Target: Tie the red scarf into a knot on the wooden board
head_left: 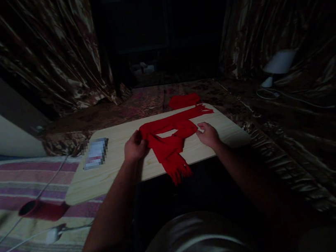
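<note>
A red scarf (168,144) with fringed ends lies looped and crossed over itself on a light wooden board (115,173). One fringed end hangs over the board's near edge; the other points to the far right. My left hand (135,146) is closed on the scarf's left fold, its thumb and fingers pinching the cloth. At the opposite side, my right hand (208,135) has its thumb and fingertips at the tip of the loop, seemingly pinching its edge. Dim light blurs the exact contact there.
Another red cloth (184,100) lies just beyond the board's far edge. A pixelated flat object (95,153) rests on the board's left side. Left on a striped cover (15,174) are a red cylindrical thing (44,211), cables and a white plug (52,235). A small lamp (279,63) stands far right.
</note>
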A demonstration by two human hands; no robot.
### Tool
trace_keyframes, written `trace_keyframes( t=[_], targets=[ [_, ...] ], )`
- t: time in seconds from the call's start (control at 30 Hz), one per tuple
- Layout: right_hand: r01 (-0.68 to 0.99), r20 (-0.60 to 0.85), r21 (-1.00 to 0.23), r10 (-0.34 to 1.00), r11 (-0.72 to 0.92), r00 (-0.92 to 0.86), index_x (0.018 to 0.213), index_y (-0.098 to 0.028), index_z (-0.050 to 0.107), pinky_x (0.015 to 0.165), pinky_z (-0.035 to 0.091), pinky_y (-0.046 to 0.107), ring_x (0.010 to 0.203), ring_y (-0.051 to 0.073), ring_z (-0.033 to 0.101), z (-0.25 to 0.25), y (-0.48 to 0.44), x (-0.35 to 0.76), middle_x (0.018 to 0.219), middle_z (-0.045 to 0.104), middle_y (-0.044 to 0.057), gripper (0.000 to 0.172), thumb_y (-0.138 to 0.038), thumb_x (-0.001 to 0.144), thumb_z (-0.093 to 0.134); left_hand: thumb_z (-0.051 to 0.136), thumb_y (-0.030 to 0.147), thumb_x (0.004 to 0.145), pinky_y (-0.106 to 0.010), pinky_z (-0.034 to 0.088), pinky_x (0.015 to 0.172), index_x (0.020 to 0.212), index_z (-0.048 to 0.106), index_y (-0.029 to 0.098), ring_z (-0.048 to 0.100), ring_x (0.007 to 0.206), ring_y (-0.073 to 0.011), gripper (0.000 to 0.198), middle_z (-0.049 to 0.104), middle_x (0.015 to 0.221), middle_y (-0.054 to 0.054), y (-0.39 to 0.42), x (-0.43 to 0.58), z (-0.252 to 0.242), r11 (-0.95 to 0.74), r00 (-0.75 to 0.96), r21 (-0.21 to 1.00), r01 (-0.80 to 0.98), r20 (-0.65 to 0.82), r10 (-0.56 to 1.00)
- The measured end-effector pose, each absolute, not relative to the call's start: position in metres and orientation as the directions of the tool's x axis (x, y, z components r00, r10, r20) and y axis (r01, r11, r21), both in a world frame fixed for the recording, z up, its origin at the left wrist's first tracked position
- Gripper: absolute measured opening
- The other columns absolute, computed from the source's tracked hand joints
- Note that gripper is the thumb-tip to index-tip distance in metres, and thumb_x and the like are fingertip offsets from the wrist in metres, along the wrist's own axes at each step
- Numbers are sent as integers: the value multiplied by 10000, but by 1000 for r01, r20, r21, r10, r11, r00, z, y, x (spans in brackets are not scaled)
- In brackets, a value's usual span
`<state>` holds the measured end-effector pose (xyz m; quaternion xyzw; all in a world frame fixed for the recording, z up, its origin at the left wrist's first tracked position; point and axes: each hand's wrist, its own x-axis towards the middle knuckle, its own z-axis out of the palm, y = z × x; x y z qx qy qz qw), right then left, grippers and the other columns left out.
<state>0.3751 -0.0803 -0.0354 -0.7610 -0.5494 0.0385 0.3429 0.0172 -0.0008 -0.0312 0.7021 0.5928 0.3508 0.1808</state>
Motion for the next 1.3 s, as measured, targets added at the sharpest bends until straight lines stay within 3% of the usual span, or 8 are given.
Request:
trace_keyframes(
  t=[0.2, 0.33, 0.43, 0.6, 0.83, 1.3],
  targets=[
    [797, 329, -588, 860, -136, 390, 1120, -219, 716, 884, 539, 297, 974, 202, 719, -39, -80, 378, 1053, 776, 40, 256, -231, 889, 605, 547, 331, 913, -379, 515, 1076, 1590, 420, 144, 656, 1274, -261, 714, 635, 1458, -151, -7, 16, -23, -171, -31, 709, 684, 263, 964],
    [817, 344, -558, 855, -146, 388, 1119, -218, 715, 871, 535, 289, 968, 201, 715, -38, -80, 377, 1050, 774, 41, 259, -216, 886, 600, 514, 319, 907, -446, 436, 1170, 1504, 527, 121, 562, 1370, -292, 629, 600, 1488, -163, -20, 20, -14, -285, -18, 597, 750, 449, 893],
    [824, 333, -545, 861, -156, 384, 1137, -222, 709, 883, 531, 293, 980, 205, 711, -36, -81, 376, 1073, 772, 40, 266, -222, 899, 591, 506, 343, 918, -467, 379, 1214, 1382, 644, 168, 520, 1395, -282, 515, 616, 1465, -131, -36, 30, -10, -499, 171, 444, 744, 596, 785],
    [829, 321, -537, 871, -157, 373, 1145, -221, 706, 899, 525, 297, 1011, 210, 701, -33, -83, 373, 1085, 766, 44, 269, -223, 908, 579, 543, 369, 900, -482, 396, 1201, 1333, 705, 225, 563, 1353, -272, 484, 656, 1429, -84, -53, 45, -14, -722, 515, 327, 610, 529, 674],
    [835, 326, -531, 874, -147, 361, 1120, -203, 718, 884, 526, 294, 973, 206, 707, -33, -83, 374, 1066, 770, 57, 260, -203, 894, 591, 549, 324, 887, -465, 492, 1120, 1243, 760, 173, 660, 1227, -274, 441, 748, 1276, -108, -45, 46, -22, -718, 540, 375, 587, 480, 692],
    [826, 377, -556, 858, -91, 349, 1056, -204, 728, 819, 529, 291, 923, 200, 714, -40, -79, 379, 1036, 770, 61, 205, -207, 879, 625, 588, 376, 898, -462, 508, 1089, 1239, 738, 190, 658, 1196, -286, 416, 747, 1253, -103, -40, 44, -30, -719, 514, 392, 574, 510, 689]
  ],
)
